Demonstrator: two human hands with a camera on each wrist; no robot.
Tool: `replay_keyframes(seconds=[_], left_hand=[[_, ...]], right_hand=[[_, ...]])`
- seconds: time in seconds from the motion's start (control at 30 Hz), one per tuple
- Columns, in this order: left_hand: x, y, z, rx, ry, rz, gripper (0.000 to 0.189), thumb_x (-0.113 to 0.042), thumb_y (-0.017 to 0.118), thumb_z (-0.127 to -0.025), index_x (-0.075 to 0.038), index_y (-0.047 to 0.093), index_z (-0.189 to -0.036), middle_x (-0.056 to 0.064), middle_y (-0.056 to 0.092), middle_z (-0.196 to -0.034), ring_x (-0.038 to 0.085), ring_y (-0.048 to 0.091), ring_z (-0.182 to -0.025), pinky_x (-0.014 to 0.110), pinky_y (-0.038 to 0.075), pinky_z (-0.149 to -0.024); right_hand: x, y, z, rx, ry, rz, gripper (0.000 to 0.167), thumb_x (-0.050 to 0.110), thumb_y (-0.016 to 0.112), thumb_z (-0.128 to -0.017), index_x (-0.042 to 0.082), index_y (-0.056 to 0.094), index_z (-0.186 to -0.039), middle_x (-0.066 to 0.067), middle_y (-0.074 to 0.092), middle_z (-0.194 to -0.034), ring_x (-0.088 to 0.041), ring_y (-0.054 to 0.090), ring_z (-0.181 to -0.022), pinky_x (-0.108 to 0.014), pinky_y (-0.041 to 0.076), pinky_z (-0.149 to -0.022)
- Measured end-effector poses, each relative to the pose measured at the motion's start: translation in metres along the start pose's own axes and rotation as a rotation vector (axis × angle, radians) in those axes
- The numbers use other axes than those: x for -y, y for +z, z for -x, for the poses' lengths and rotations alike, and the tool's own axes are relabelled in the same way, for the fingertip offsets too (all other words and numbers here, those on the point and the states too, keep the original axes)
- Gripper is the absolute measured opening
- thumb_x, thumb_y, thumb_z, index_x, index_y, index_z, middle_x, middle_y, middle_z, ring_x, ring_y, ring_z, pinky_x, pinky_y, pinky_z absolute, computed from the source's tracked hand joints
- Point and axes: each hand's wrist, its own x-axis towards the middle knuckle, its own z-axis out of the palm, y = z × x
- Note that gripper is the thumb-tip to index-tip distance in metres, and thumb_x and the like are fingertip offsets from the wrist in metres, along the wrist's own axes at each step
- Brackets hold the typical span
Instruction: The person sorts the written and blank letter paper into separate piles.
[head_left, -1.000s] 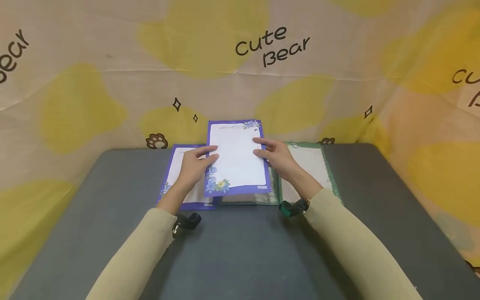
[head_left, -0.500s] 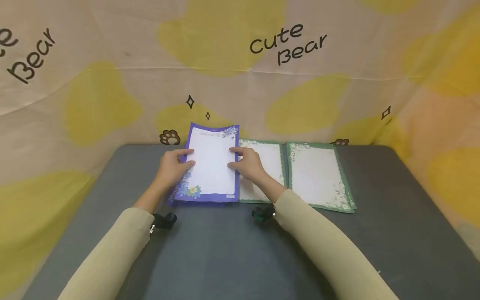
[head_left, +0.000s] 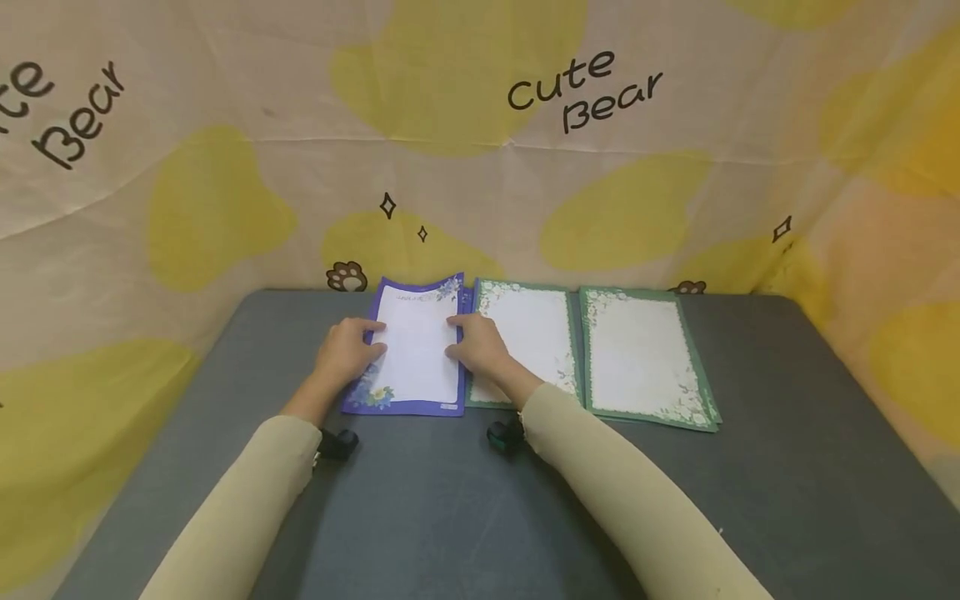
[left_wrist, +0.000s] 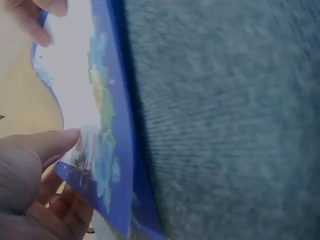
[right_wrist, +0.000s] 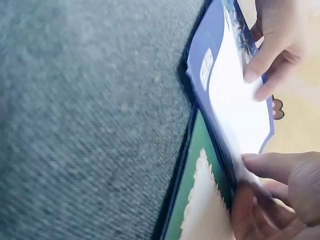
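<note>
A purple-bordered sheet of stationery paper (head_left: 416, 350) with blue flowers lies over the left purple sheets, its top edge curved upward. My left hand (head_left: 347, 350) pinches its left edge, thumb on the printed face and fingers beneath, as the left wrist view shows. On the opposite edge, my right hand (head_left: 480, 343) pinches the paper the same way. In the right wrist view the purple sheet (right_wrist: 237, 107) bows between both hands, close over another purple edge. Right beside it is a green-bordered sheet (head_left: 525, 321), partly covered by my right hand and forearm.
Farther right lies a second stack of green-bordered sheets (head_left: 637, 358), slightly fanned at its edge. The grey table (head_left: 450, 517) ends at a hanging cloth (head_left: 450, 100) printed with yellow patches and lettering. Dark wrist straps (head_left: 506, 435) sit by the sleeves.
Both hands have carried the purple sheet left and down, from over the middle green sheets onto the left purple ones. The view has swung slightly left.
</note>
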Motion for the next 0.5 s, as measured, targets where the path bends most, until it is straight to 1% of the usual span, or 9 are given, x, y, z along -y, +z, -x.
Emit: replay_keyframes(seconds=[0.07,0.1,0.17,0.23,0.3,0.37,0.4,0.47,0.5], left_hand=[[0.000,0.000,0.000,0.019,-0.006,-0.024,0.042,-0.018,0.065,-0.096,-0.006,0.064,-0.136,0.025,0.055,-0.146,0.046,0.048,-0.138,0.063,0.042,-0.111],[-0.001,-0.001,0.000,0.027,-0.008,-0.029,0.043,-0.019,0.065,-0.096,-0.006,0.063,-0.136,0.025,0.054,-0.146,0.047,0.046,-0.140,0.064,0.040,-0.112],[-0.003,-0.003,0.001,0.037,0.000,-0.051,0.045,-0.019,0.067,-0.094,-0.003,0.063,-0.136,0.026,0.054,-0.146,0.048,0.046,-0.139,0.064,0.041,-0.112],[-0.006,-0.005,0.002,0.039,0.011,-0.076,0.049,-0.020,0.068,-0.092,-0.001,0.062,-0.136,0.028,0.053,-0.146,0.050,0.045,-0.138,0.065,0.040,-0.111],[-0.010,-0.004,0.002,0.019,0.031,-0.098,0.051,-0.021,0.068,-0.091,0.001,0.060,-0.137,0.030,0.050,-0.146,0.052,0.044,-0.137,0.065,0.040,-0.111],[-0.016,-0.003,0.002,-0.007,0.056,-0.108,0.050,-0.022,0.067,-0.093,0.001,0.060,-0.137,0.031,0.049,-0.145,0.052,0.044,-0.137,0.065,0.039,-0.112],[-0.019,-0.002,0.002,-0.018,0.079,-0.103,0.050,-0.023,0.066,-0.094,0.000,0.060,-0.137,0.030,0.050,-0.145,0.052,0.045,-0.136,0.065,0.039,-0.112],[-0.029,0.003,0.000,-0.019,0.147,-0.077,0.048,-0.025,0.066,-0.095,-0.001,0.061,-0.137,0.028,0.053,-0.144,0.048,0.049,-0.133,0.062,0.042,-0.111],[-0.036,0.006,-0.001,-0.004,0.189,-0.067,0.049,-0.027,0.067,-0.095,-0.002,0.061,-0.137,0.026,0.055,-0.144,0.046,0.051,-0.133,0.060,0.042,-0.111]], right_hand=[[0.001,-0.002,0.003,-0.005,-0.005,0.066,0.056,0.017,0.076,-0.089,0.010,0.060,-0.142,-0.011,0.061,-0.145,-0.028,0.064,-0.126,-0.040,0.056,-0.101],[0.001,-0.004,0.005,-0.010,-0.012,0.095,0.056,0.019,0.076,-0.089,0.011,0.060,-0.142,-0.011,0.061,-0.145,-0.029,0.063,-0.127,-0.042,0.056,-0.101],[-0.002,-0.009,0.008,-0.040,-0.047,0.133,0.056,0.023,0.077,-0.089,0.011,0.060,-0.141,-0.011,0.063,-0.143,-0.028,0.065,-0.122,-0.042,0.056,-0.099],[-0.009,-0.020,0.012,-0.060,-0.096,0.119,0.054,0.026,0.076,-0.090,0.010,0.061,-0.139,-0.012,0.064,-0.139,-0.029,0.067,-0.116,-0.042,0.058,-0.095],[-0.020,-0.034,0.016,-0.064,-0.148,0.101,0.051,0.027,0.075,-0.091,0.009,0.063,-0.137,-0.012,0.067,-0.135,-0.027,0.068,-0.107,-0.041,0.059,-0.088],[-0.032,-0.050,0.019,-0.035,-0.195,0.090,0.050,0.030,0.074,-0.091,0.008,0.064,-0.135,-0.012,0.068,-0.133,-0.027,0.069,-0.104,-0.042,0.058,-0.088],[-0.038,-0.058,0.021,-0.013,-0.203,0.089,0.050,0.031,0.074,-0.091,0.007,0.065,-0.134,-0.012,0.068,-0.133,-0.029,0.069,-0.107,-0.043,0.058,-0.090],[-0.052,-0.074,0.023,0.033,-0.208,0.126,0.052,0.035,0.075,-0.090,0.007,0.065,-0.134,-0.011,0.067,-0.136,-0.031,0.067,-0.118,-0.045,0.055,-0.099],[-0.059,-0.081,0.024,0.056,-0.200,0.147,0.055,0.036,0.076,-0.090,0.007,0.064,-0.135,-0.012,0.066,-0.138,-0.032,0.064,-0.124,-0.047,0.053,-0.104]])
